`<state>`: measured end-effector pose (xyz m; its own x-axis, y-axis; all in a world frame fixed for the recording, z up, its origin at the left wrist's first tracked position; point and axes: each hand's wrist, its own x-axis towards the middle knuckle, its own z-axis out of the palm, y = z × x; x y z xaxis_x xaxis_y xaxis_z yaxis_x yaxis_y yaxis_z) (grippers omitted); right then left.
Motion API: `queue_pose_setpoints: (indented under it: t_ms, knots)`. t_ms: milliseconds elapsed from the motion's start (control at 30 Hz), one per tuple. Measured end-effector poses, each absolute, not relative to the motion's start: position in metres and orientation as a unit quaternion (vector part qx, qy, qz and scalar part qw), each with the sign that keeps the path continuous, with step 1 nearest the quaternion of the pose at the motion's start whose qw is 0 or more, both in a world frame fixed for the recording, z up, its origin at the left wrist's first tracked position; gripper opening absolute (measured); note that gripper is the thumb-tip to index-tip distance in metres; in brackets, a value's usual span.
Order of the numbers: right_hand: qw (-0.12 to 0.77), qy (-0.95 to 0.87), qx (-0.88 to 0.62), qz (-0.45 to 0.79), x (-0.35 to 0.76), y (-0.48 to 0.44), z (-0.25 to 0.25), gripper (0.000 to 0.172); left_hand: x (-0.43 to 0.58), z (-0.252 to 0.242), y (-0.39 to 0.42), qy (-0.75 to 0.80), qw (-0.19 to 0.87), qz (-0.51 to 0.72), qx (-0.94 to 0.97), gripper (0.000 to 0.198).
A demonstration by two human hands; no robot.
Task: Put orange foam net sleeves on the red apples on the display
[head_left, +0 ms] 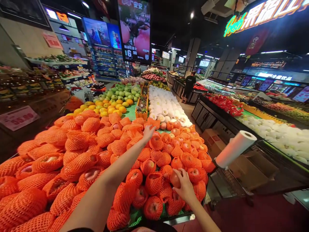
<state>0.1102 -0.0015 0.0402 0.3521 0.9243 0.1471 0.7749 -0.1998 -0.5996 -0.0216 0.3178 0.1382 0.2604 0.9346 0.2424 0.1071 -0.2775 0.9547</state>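
Note:
Many apples in orange foam nets (154,207) cover the near part of the stand. At the lower right, my right hand (184,187) has its fingers wrapped round a bare red apple (174,179) just above the netted ones. My left hand (149,132) reaches out to the far edge of the pile, beside an orange foam net (153,123). Its fingers are bent together at the net, and their tips are small and partly hidden.
Beyond lie yellow-orange fruit (103,108), green fruit (122,91), an orange crate (142,108) and white-wrapped fruit (164,103). A bag roll (235,149) stands at the right, near cardboard boxes (253,170). A person (190,85) stands in the far aisle.

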Motion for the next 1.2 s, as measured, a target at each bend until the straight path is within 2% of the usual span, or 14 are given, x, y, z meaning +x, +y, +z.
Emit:
queue_pose_setpoints:
  t_ms: [133, 233, 367, 467, 533, 700, 900, 967, 1033, 1100, 1200]
  knots:
    - [0.221, -0.599, -0.762, 0.109, 0.099, -0.01, 0.026, 0.064, -0.059, 0.142, 0.278, 0.35, 0.375, 0.54, 0.667, 0.04]
    - [0.179, -0.622, -0.757, 0.084, 0.1, -0.015, 0.022, 0.058, -0.093, 0.126, 0.231, 0.298, 0.328, 0.558, 0.702, 0.034]
    - [0.063, -0.654, -0.754, -0.006, 0.104, -0.016, 0.021, 0.062, -0.13, 0.092, 0.163, 0.313, 0.353, 0.504, 0.724, 0.032]
    - [0.005, -0.69, -0.722, -0.044, 0.105, -0.011, 0.025, 0.068, -0.143, 0.065, 0.121, 0.325, 0.406, 0.457, 0.722, 0.048]
    - [0.004, -0.715, -0.699, -0.028, 0.106, -0.008, 0.03, 0.069, -0.145, 0.051, 0.098, 0.33, 0.437, 0.442, 0.711, 0.056]
    - [0.128, -0.74, -0.655, 0.078, 0.119, -0.009, 0.035, 0.079, -0.135, 0.026, 0.05, 0.315, 0.492, 0.412, 0.699, 0.064]
    - [0.274, -0.682, -0.649, 0.195, 0.149, -0.025, 0.018, 0.08, -0.114, 0.015, 0.009, 0.332, 0.537, 0.427, 0.647, 0.042]
    - [0.314, -0.666, -0.638, 0.227, 0.154, -0.033, 0.02, 0.079, -0.105, 0.012, -0.001, 0.345, 0.545, 0.429, 0.632, 0.04]
    - [0.359, -0.646, -0.626, 0.248, 0.156, -0.042, 0.028, 0.071, -0.095, 0.011, -0.009, 0.352, 0.549, 0.422, 0.629, 0.044]
    - [0.407, -0.615, -0.612, 0.286, 0.155, -0.051, 0.041, 0.055, -0.084, 0.011, -0.018, 0.346, 0.553, 0.413, 0.635, 0.051]
    - [0.475, -0.542, -0.564, 0.404, 0.154, -0.062, 0.058, 0.043, -0.067, 0.016, -0.029, 0.313, 0.552, 0.397, 0.663, 0.059]
